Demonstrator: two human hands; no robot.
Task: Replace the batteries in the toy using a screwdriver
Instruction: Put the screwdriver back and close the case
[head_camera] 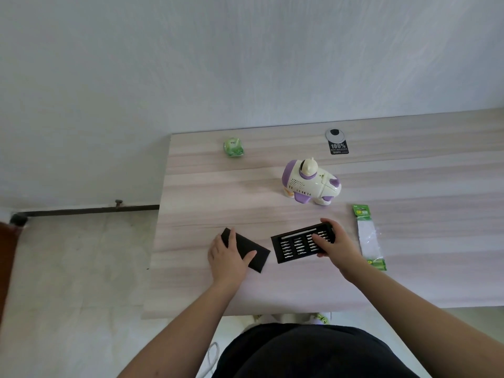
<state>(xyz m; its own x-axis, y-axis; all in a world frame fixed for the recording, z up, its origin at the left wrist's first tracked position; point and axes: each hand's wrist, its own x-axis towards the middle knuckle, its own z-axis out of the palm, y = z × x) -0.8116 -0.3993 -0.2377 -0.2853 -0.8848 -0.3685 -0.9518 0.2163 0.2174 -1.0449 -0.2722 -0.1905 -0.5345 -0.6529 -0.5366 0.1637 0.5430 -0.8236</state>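
A white and purple toy (311,185) stands upright on the wooden table (272,285), beyond both hands. My left hand (226,257) grips a black sleeve-like case cover (252,251), thumb on top. My right hand (336,245) holds the right end of a black screwdriver bit tray (296,245), with fingers curled over its far edge and the thumb on the bits. The tray shows rows of silver bits and a long silver driver along its far side. A green battery pack (368,236) lies right of my right hand.
A small green wrapped object (233,147) sits near the table's far left corner. A cable grommet with a black "100%" sticker (337,141) is at the far edge. The table's left edge drops to a tiled floor (76,268) with a dark rail.
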